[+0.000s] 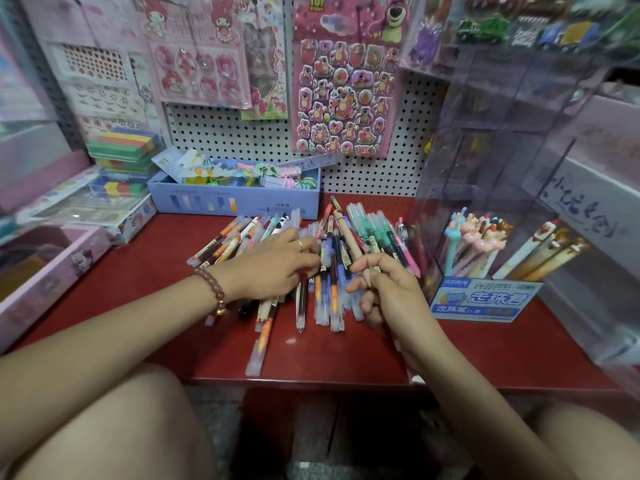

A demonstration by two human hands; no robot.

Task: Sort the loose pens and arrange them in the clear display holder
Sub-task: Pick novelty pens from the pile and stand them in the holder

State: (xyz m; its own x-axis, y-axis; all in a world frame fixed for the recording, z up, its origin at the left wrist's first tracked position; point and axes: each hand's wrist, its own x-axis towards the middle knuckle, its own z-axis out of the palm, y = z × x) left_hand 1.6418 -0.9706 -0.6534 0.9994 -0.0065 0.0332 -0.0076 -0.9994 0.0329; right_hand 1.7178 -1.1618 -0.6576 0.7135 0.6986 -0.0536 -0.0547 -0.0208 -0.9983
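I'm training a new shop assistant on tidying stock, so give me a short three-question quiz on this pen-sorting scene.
1. True or false: the right hand has its grip on a tan pen.
2. Where is the left hand?
A. resting on the loose pen pile
B. resting on a knee
C. held up in the air
3. Fill in: the bottom row of the clear display holder already holds ____.

Key: 1 true. 2 A. 3 character-topped pens.
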